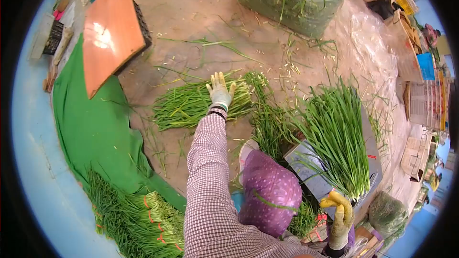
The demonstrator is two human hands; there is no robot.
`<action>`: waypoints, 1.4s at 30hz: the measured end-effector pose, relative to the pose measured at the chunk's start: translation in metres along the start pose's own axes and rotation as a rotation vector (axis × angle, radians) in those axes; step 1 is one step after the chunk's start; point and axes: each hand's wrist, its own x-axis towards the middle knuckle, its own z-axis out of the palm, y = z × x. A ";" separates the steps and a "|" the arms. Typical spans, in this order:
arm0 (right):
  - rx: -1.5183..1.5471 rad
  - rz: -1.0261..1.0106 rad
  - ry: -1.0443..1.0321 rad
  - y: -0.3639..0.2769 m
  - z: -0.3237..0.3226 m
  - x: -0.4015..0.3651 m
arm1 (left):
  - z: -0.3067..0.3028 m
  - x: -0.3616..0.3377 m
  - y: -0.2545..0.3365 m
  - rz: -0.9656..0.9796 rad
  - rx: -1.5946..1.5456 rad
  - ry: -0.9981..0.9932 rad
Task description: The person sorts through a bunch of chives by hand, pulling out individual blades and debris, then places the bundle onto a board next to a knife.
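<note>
My left hand [221,91], in a pale work glove, lies with spread fingers on a loose pile of garlic chives [184,104] on the floor. My right hand [340,217] wears a glove with yellow fingers. Its fingers are partly bent, with a gap beside the thumb, and nothing shows in them. Just beyond it, a large bunch of garlic chives [337,136] rests on a grey, flat-topped platform [306,162], stem ends toward that hand. More loose chives [270,119] lie between the pile and the platform.
An orange-brown board [112,38] stands at the left by a green cloth [91,119]. Banded chive bundles [138,222] lie lower left. At the top is a clear plastic bag [296,12] of greens. My purple dotted knee [272,191] is between my arms. Boxes [423,105] line the right.
</note>
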 end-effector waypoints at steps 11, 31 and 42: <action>0.252 -0.073 -0.266 0.007 0.094 0.087 | -0.018 -0.121 -0.044 0.493 -0.128 -0.240; -0.329 -0.234 -0.230 0.173 0.379 0.180 | 0.028 -0.186 0.000 -1.331 -1.759 -0.272; -0.617 -0.004 -0.384 0.168 0.405 0.231 | 0.051 -0.246 -0.056 -1.347 -2.044 -0.274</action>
